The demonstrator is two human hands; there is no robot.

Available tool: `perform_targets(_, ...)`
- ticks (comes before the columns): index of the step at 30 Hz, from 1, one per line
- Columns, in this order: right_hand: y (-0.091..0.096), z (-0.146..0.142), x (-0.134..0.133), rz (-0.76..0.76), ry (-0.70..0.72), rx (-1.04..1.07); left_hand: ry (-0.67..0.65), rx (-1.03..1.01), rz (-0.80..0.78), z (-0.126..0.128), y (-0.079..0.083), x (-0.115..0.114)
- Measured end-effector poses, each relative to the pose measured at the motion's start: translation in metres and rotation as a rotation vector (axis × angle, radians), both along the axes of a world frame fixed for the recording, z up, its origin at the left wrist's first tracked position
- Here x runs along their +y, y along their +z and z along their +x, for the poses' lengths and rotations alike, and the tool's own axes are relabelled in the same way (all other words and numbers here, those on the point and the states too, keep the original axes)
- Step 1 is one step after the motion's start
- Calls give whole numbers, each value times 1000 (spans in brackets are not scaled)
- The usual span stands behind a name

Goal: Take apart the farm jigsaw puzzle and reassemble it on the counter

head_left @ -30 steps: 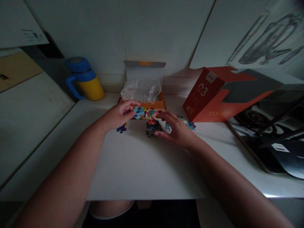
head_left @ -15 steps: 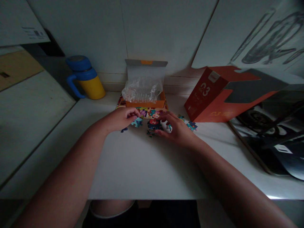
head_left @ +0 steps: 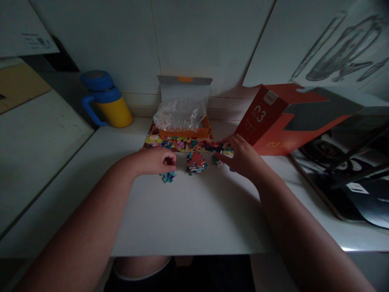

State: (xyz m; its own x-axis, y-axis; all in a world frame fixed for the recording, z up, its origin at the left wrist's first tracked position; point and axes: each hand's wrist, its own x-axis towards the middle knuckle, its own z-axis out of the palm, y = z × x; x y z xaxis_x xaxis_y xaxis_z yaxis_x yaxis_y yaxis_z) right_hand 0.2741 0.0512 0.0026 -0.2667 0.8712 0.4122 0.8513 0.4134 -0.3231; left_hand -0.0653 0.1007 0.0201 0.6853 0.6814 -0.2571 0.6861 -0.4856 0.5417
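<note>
A small stack of jigsaw puzzle pieces (head_left: 196,163) stands on the white tabletop between my hands, a reddish piece on top. My left hand (head_left: 156,160) is left of the stack, its fingers curled in, and a teal puzzle piece (head_left: 168,177) sticks out under its fingertips. My right hand (head_left: 241,156) is on the other side with thumb and fingers spread. Near its thumb lies a green and white puzzle piece (head_left: 218,162); more pieces are partly hidden by that hand. Just behind is a colourful printed strip (head_left: 180,144).
An open orange box (head_left: 185,133) with bubble wrap (head_left: 179,115) stands at the back. A blue and yellow jug (head_left: 117,111) is at the left. To the right are a tilted red box (head_left: 261,115) and a dark appliance (head_left: 343,190) on a tray.
My left hand has come slightly nearer with the teal piece under it. My right hand has moved off the stack to the right, uncovering the reddish top piece.
</note>
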Motion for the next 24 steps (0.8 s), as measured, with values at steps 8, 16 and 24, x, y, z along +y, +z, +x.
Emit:
perform_targets(8,-9,-3,0,-55,28,-58,97,-338,252,21,-5,-11)
perform_targets(16,-16,-16,0,-169,56,-67,-14,-376,296,31,-10,-15)
perform_targets(24,-16,-17,1,-228,61,-173,66,-419,271,28,-2,-15)
